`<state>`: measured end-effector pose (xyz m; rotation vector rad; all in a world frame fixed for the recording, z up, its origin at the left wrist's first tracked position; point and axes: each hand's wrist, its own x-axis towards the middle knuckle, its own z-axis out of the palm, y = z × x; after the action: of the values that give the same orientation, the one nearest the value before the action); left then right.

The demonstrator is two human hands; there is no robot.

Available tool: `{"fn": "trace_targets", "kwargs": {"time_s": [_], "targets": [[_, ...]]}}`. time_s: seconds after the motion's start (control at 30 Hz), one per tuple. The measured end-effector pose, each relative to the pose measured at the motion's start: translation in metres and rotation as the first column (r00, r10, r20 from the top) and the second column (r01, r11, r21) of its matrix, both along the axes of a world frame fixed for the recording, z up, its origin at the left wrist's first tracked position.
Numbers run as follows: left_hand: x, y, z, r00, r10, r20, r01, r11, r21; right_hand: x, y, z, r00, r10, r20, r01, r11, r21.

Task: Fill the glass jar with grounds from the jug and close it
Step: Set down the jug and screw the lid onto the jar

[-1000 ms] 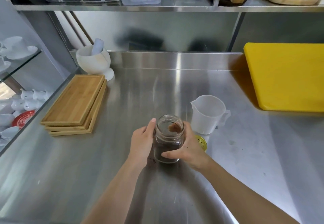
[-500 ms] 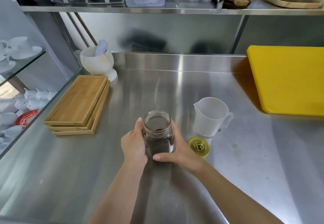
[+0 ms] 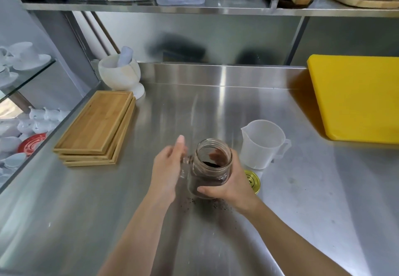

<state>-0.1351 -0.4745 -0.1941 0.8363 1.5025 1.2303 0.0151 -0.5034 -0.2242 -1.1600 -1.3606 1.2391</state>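
Note:
A glass jar [image 3: 212, 163] with a side handle stands on the steel counter, lidless and holding dark brown grounds. My right hand [image 3: 232, 179] is wrapped around its right side and base. My left hand [image 3: 169, 167] is flat and open just left of the jar, by the handle, fingers pointing away. The white plastic jug [image 3: 262, 144] stands upright behind and right of the jar, looking empty. The gold lid [image 3: 252, 181] lies flat on the counter, partly hidden by my right hand. Loose grounds [image 3: 207, 203] are scattered in front of the jar.
A stack of wooden trays [image 3: 97, 126] lies at the left. A white mortar with pestle [image 3: 121, 77] stands at the back left. A yellow cutting board [image 3: 356, 96] covers the right. White cups sit beyond the counter's left edge. A shelf runs overhead.
My left hand has let go of the jar and opened beside it. The jar has shifted a little right, its handle now showing on the left. More of the lid is covered.

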Motion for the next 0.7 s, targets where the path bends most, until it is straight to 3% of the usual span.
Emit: {"fn": "trace_targets", "kwargs": {"time_s": [0.07,0.13,0.17,0.27,0.3,0.4,0.5,0.7], "targets": [[-0.016,0.002,0.003,0.981,0.195,0.005,-0.195,0.976,0.097,0.001,0.0,0.0,0.999,-0.042,-0.003,0.042,0.999,0.017],[-0.022,0.003,0.004,0.93,0.311,0.194,-0.339,0.931,0.132,0.001,0.001,0.001,0.999,-0.034,0.0,0.034,0.999,0.019],[-0.016,0.001,0.005,0.943,0.248,0.223,-0.284,0.948,0.146,0.001,0.002,0.0,1.0,-0.018,0.006,0.018,1.0,0.015],[0.016,-0.012,0.001,0.991,-0.122,-0.05,0.127,0.984,0.128,-0.001,-0.001,-0.003,1.0,0.002,-0.004,-0.002,1.0,-0.005],[0.016,-0.01,-0.002,0.989,-0.1,-0.11,0.117,0.981,0.155,-0.001,-0.002,-0.004,1.0,-0.013,-0.014,0.013,1.0,-0.011],[-0.004,0.004,-0.003,0.99,0.142,0.011,-0.141,0.969,0.205,-0.001,-0.003,-0.003,0.998,-0.057,-0.026,0.057,0.998,-0.001],[0.007,0.0,-0.013,0.988,-0.124,-0.087,0.134,0.983,0.126,-0.003,-0.002,0.0,0.999,-0.023,-0.033,0.024,1.0,0.014],[0.011,-0.003,-0.026,0.995,-0.004,-0.104,0.015,0.994,0.105,-0.006,-0.004,0.002,1.0,0.002,0.006,-0.002,0.999,0.037]]}}
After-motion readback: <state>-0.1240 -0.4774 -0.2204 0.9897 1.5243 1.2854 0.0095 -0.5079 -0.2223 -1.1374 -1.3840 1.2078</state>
